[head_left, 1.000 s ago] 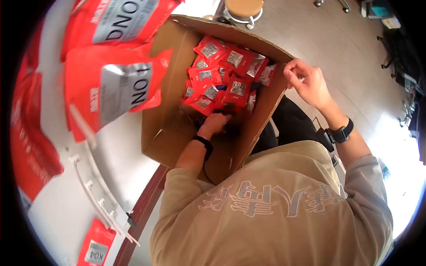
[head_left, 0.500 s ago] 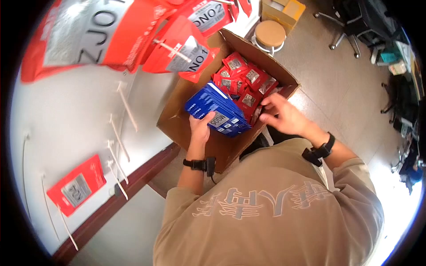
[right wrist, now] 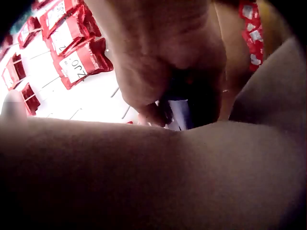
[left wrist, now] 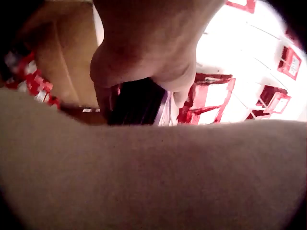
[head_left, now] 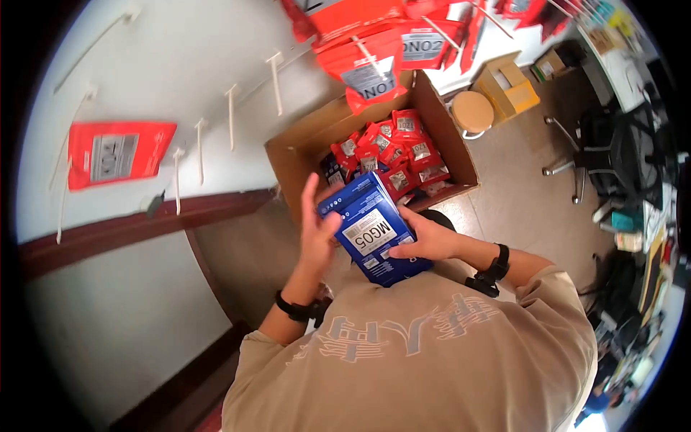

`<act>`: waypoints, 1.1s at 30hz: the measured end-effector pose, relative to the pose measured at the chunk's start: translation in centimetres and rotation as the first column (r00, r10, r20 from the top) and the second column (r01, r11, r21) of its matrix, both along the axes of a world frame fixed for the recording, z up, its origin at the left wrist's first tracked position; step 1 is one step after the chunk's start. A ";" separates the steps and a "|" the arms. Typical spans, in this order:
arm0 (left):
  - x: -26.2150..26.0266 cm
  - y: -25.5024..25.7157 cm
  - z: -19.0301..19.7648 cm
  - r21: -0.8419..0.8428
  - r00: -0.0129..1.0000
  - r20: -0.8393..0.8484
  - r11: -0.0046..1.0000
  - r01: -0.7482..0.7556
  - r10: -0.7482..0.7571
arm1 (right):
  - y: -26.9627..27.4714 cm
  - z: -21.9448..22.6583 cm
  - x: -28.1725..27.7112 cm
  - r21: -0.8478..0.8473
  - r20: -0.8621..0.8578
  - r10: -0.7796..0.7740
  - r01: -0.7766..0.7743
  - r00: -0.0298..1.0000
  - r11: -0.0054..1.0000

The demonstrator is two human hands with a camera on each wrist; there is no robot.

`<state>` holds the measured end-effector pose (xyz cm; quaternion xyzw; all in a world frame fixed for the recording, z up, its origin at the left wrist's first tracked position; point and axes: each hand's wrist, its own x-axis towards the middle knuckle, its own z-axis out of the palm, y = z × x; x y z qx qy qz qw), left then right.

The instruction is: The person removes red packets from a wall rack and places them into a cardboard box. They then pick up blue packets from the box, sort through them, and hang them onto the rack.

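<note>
A stack of blue packets [head_left: 371, 241], the front one labelled MG05, is held before the chest. My right hand [head_left: 432, 241] grips its right side, thumb across the front face and fingers behind. At the left edge, my left hand [head_left: 317, 230] has its thumb over the front and some fingers behind, while one finger points up past the edge. The left wrist view has the dark stack [left wrist: 136, 103] between that hand's thumb and fingers. In the right wrist view, the packets [right wrist: 180, 112] are mostly in shadow beneath the hand.
Beyond the packets stands an open cardboard box [head_left: 295, 151] with red pouches [head_left: 421, 151] inside. On the left, a white wall panel bears hooks [head_left: 232, 119] and a red pouch [head_left: 122, 155]; more pouches [head_left: 371, 75] hang above the box. A round stool [head_left: 471, 111] stands right of it.
The left hand has lifted the blue packets out of the box toward the chest. The right hand has come from the box's edge to grip their right side. The head view has turned.
</note>
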<state>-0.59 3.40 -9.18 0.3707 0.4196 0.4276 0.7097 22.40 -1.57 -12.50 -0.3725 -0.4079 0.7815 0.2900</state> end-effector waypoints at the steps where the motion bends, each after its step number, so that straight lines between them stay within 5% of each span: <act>1: -0.7 0.8 0.7 0.033 0.998 0.060 0.999 -0.007 0.005 | 0.1 0.3 -0.3 -0.068 -0.037 0.051 -0.054 0.998 0.996; 2: -1.3 1.1 1.0 0.070 0.993 0.119 0.997 -0.015 0.007 | 0.1 0.5 -0.8 -0.070 -0.035 0.088 -0.091 0.995 0.993; 3: -1.8 0.8 0.2 0.127 0.996 -0.093 0.992 -0.001 0.013 | 0.2 0.8 -1.4 -0.076 -0.076 0.089 -0.094 0.993 0.993; 6: -4.1 -1.4 -1.0 0.182 0.969 -0.244 0.980 0.079 -0.033 | 0.6 0.4 -3.3 -0.050 -0.094 0.144 -0.149 0.985 0.988; 12: -8.0 -6.6 -0.1 0.310 0.977 -0.138 0.944 -0.113 0.162 | 0.4 2.0 -8.6 0.019 0.057 0.194 -0.195 0.979 0.981; 14: -11.4 -7.1 2.1 0.080 0.992 -0.089 0.994 -0.080 0.087 | 1.4 2.6 -11.2 0.091 0.123 0.295 -0.306 0.948 0.948; 16: -16.6 -7.9 3.4 0.041 0.974 -0.222 0.998 0.049 -0.039 | 2.9 2.5 -14.2 0.235 0.233 0.417 -0.467 0.878 0.852; 18: -19.4 -9.0 4.9 0.145 0.912 -0.408 0.989 0.022 0.039 | 4.4 4.2 -18.3 0.272 0.380 0.634 -0.736 0.674 0.619; 20: -21.0 -10.2 4.7 0.116 0.920 -0.385 0.993 -0.030 0.073 | 3.9 5.0 -22.6 0.144 0.371 0.782 -0.863 0.501 0.484; 22: -23.1 -11.7 2.4 -0.166 0.956 -0.253 0.980 0.109 -0.149 | 1.9 5.2 -25.4 0.162 0.335 0.796 -0.863 0.505 0.479; 23: -23.4 -13.1 0.6 -0.055 0.943 -0.331 0.998 0.017 -0.034 | 1.5 4.6 -26.0 0.162 0.336 0.803 -0.870 0.493 0.466; 28: -24.6 -19.5 -4.4 -0.187 0.910 -0.264 0.909 -0.373 0.319 | 1.0 0.1 -26.0 0.114 0.521 0.777 -0.931 0.353 0.346; 30: -24.4 -21.1 -6.1 -0.198 0.881 -0.214 0.864 -0.462 0.422 | 0.8 0.5 -26.0 0.105 0.479 0.799 -0.927 0.364 0.359; 33: -23.7 -22.8 -6.3 -0.263 0.834 -0.149 0.791 -0.552 0.532 | 0.0 0.4 -26.2 -0.039 0.103 0.595 -0.594 0.797 0.803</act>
